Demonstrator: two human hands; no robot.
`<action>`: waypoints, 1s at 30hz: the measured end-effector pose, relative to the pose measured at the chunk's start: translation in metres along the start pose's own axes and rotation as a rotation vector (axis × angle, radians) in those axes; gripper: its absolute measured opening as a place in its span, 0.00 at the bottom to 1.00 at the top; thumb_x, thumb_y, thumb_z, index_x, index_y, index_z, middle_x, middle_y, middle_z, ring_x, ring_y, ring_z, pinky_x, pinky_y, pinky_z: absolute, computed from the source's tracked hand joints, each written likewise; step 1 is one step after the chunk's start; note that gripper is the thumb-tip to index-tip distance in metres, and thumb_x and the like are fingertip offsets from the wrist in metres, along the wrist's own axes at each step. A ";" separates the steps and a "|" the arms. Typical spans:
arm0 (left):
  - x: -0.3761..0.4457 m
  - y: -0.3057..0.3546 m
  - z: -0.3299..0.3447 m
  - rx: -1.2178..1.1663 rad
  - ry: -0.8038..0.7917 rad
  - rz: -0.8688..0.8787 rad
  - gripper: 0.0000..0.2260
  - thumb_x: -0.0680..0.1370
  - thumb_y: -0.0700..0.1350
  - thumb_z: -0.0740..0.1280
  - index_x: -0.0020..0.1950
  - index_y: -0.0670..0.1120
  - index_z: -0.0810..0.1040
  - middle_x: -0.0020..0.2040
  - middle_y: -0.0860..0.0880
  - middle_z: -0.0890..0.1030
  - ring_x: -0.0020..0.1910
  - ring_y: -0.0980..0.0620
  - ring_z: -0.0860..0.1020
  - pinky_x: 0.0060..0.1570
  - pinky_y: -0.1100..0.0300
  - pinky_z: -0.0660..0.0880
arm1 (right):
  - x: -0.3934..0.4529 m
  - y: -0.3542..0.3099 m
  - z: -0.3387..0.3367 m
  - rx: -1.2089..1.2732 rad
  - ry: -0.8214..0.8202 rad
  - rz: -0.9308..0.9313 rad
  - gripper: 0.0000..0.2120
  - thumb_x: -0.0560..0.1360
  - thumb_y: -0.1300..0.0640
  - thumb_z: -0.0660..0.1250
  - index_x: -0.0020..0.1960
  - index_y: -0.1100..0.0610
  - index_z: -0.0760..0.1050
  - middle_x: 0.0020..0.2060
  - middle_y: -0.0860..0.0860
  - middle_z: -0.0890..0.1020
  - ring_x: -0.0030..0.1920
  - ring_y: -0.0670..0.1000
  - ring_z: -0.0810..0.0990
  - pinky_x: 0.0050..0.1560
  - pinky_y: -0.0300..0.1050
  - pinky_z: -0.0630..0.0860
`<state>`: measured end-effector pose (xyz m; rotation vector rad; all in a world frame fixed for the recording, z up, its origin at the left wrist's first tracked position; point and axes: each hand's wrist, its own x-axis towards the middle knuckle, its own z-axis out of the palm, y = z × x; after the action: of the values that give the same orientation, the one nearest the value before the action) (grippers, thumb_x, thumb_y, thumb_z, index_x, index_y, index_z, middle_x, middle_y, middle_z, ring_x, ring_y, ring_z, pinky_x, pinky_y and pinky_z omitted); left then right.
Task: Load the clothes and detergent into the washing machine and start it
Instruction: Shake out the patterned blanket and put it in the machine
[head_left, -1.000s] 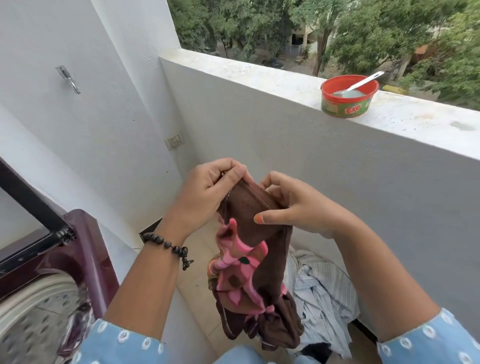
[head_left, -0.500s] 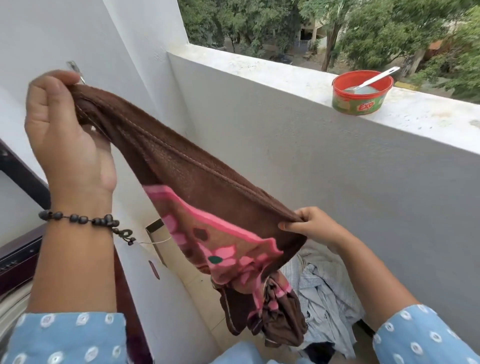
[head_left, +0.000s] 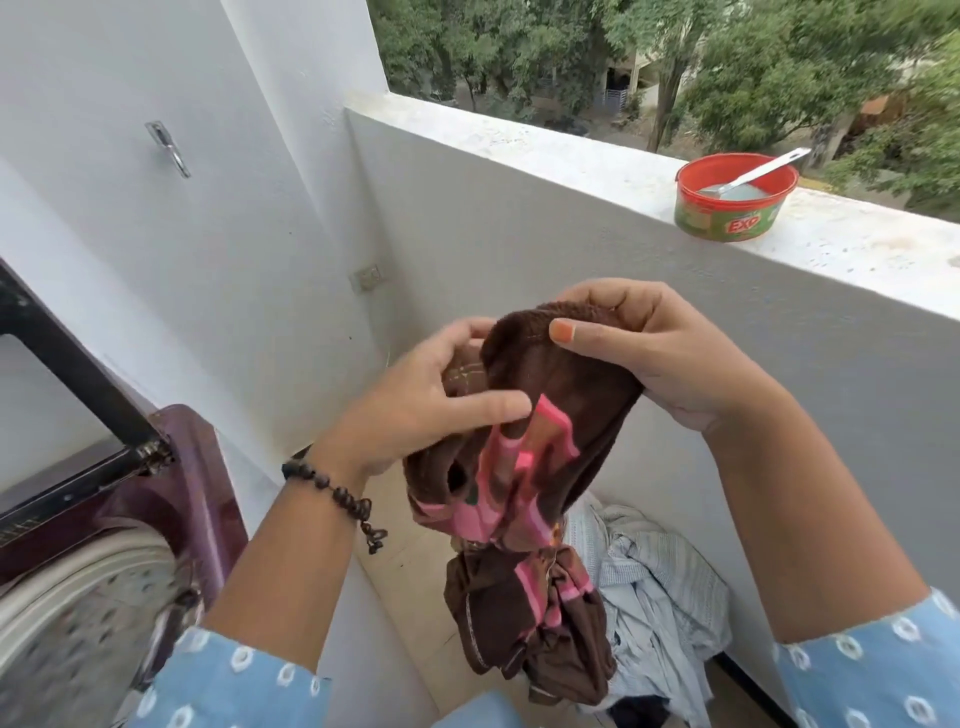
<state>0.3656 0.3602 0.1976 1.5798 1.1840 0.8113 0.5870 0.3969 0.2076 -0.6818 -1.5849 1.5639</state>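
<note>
A brown towel with pink pattern (head_left: 530, 499) hangs bunched in front of me, held at its top edge by both hands. My right hand (head_left: 649, 358) pinches the upper hem with thumb on top. My left hand (head_left: 421, 405), with a bead bracelet at the wrist, grips the cloth's left side, fingers spread over it. The maroon top-load washing machine (head_left: 197, 483) stands at the lower left with its lid (head_left: 67, 364) raised and the steel drum (head_left: 78, 623) showing. A red detergent tub (head_left: 727, 215) with a metal spoon in it sits on the balcony ledge, upper right.
A pile of pale striped clothes (head_left: 654, 603) lies on the floor below the towel, against the parapet wall (head_left: 519, 234). A metal hook (head_left: 169, 148) and a wall socket (head_left: 369, 278) are on the white wall. Trees lie beyond the ledge.
Half a second ago the towel was stretched wide, left hand high at the left. Now both hands have come back together and the towel hangs bunched again.
</note>
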 end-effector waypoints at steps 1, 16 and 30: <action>0.001 -0.007 0.005 0.183 -0.076 -0.038 0.23 0.67 0.53 0.79 0.60 0.59 0.78 0.55 0.55 0.84 0.52 0.58 0.83 0.52 0.59 0.79 | -0.001 -0.003 0.000 -0.005 0.018 -0.022 0.09 0.72 0.60 0.68 0.50 0.62 0.80 0.38 0.55 0.85 0.37 0.51 0.83 0.39 0.42 0.82; 0.019 0.010 0.031 -0.362 0.116 0.136 0.16 0.78 0.51 0.69 0.61 0.46 0.71 0.62 0.42 0.80 0.59 0.46 0.80 0.57 0.53 0.80 | -0.006 0.008 0.010 -0.347 0.073 -0.021 0.09 0.76 0.64 0.70 0.50 0.51 0.83 0.42 0.48 0.87 0.46 0.46 0.85 0.50 0.44 0.81; 0.016 0.054 -0.014 -0.051 0.638 0.336 0.07 0.79 0.46 0.69 0.41 0.52 0.78 0.32 0.60 0.80 0.37 0.61 0.79 0.43 0.63 0.77 | -0.009 0.062 0.040 -0.148 -0.160 0.201 0.07 0.80 0.56 0.66 0.52 0.59 0.80 0.46 0.54 0.86 0.47 0.54 0.85 0.52 0.51 0.82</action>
<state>0.3743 0.3761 0.2523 1.5439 1.3268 1.6378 0.5492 0.3733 0.1478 -0.8366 -1.8110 1.6933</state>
